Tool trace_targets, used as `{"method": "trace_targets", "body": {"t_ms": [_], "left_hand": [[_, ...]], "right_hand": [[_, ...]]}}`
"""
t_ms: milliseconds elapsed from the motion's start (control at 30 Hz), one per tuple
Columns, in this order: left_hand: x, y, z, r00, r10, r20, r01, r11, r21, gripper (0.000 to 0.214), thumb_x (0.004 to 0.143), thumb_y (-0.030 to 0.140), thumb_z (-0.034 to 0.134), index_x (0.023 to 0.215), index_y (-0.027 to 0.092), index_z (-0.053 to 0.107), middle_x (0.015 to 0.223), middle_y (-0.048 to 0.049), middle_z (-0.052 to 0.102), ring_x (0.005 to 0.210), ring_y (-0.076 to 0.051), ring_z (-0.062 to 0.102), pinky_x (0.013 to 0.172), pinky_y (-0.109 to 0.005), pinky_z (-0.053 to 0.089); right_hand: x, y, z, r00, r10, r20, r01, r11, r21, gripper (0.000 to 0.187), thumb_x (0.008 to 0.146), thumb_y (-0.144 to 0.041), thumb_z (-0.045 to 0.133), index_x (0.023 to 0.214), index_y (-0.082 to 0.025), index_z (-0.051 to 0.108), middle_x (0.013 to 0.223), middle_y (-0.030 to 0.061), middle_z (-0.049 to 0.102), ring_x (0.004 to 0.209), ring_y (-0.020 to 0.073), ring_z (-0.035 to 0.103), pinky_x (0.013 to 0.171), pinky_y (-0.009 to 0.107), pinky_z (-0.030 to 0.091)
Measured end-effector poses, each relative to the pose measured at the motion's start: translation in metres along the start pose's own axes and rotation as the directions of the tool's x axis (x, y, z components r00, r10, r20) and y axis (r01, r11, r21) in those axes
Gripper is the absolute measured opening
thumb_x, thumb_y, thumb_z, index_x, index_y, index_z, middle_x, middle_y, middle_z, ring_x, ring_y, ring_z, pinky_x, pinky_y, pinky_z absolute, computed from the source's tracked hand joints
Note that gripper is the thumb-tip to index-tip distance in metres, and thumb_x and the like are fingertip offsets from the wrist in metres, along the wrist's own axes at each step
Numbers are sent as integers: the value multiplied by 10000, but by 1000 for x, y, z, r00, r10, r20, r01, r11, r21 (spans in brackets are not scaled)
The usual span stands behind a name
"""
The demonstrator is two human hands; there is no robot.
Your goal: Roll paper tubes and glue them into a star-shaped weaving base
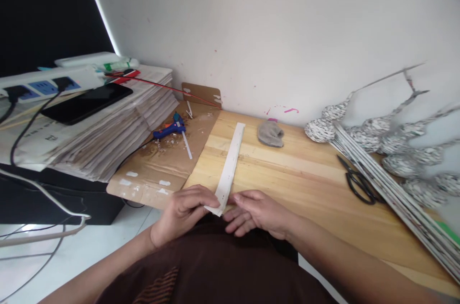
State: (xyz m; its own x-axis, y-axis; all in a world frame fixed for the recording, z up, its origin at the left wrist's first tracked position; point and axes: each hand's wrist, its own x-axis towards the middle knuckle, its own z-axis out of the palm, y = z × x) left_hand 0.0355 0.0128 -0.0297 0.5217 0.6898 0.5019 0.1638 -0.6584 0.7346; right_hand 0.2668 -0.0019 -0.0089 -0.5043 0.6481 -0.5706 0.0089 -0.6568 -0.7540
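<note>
Paper strip [230,165] on wooden table [305,174], white wall behind; both hands' fingers pinch near end.

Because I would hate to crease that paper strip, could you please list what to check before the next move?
1. Left hand pinches the near end of the long white paper strip: ok.
2. Right hand grips that end too: cannot tell; its fingers touch it.
3. Rest of strip lies flat on the pale wooden table: ok.
4. Blue plastic glue gun clear of strip: ok.
5. Black metal scissors clear of strip: ok.
</note>
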Motion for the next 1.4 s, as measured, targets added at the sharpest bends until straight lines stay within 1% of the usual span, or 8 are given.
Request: {"method": "trace_targets", "body": {"t_ms": [200,567,633,767,933,1100,1233,1400], "left_hand": [[13,23,3,948,-238,213,280,940,-194,99,878,178,590,900,166,686,870,-59,723,808,-145,682,754,-240,524],[25,19,11,818,-314,482,428,892,-145,312,936,362,482,916,152,712,833,-65,717,752,-142,647,699,-229,484],[35,19,10,824,-369,431,471,868,-158,381,941,404,449,875,145,722,799,-71,721,726,-147,649,683,-237,491],[74,7,8,834,-548,62,550,816,-181,364,878,469,535,816,154,707,750,-63,701,683,-149,623,564,-219,467],[129,-14,17,794,-607,-41,518,710,-476,382,690,408,761,942,131,687,842,-69,692,668,-125,598,512,-194,418],[152,-21,31,785,-610,-110,442,675,-590,299,601,322,828,771,112,699,668,-19,664,546,-77,532,511,-202,435],[154,-20,30,751,-655,-77,460,604,-651,351,586,323,838,833,104,718,792,-49,711,645,-103,613,590,-221,533],[149,-18,26,736,-675,-51,474,568,-673,451,615,319,825,997,116,697,787,-27,701,612,-84,604,570,-210,561]], "right_hand": [[32,-26,-4,972,-167,-164,204,947,248,196,895,-251,569,1027,-123,636,875,107,729,738,191,712,691,317,562],[50,-66,-57,804,-461,-376,512,858,44,207,769,-345,715,845,-153,724,758,47,722,625,142,641,596,261,522],[49,-64,-57,771,-511,-379,541,841,-33,257,709,-405,755,743,-154,708,695,29,694,595,133,610,574,259,506],[46,-59,-53,686,-640,-347,577,768,-278,347,725,-479,716,600,-167,630,572,-14,595,516,103,508,510,242,414],[42,-53,-48,567,-752,-337,505,641,-578,413,719,-487,723,514,-179,538,485,-49,441,475,80,361,462,239,269],[42,-51,-54,586,-728,-357,516,674,-528,432,688,-509,746,534,-192,496,477,-47,472,461,88,395,464,236,310],[44,-54,-61,641,-691,-333,581,721,-377,415,793,-558,617,619,-184,567,523,-30,516,459,99,427,455,244,317],[44,-57,-64,594,-694,-407,660,710,-246,348,748,-515,679,679,-185,592,576,-40,513,511,95,412,497,237,330]]}}
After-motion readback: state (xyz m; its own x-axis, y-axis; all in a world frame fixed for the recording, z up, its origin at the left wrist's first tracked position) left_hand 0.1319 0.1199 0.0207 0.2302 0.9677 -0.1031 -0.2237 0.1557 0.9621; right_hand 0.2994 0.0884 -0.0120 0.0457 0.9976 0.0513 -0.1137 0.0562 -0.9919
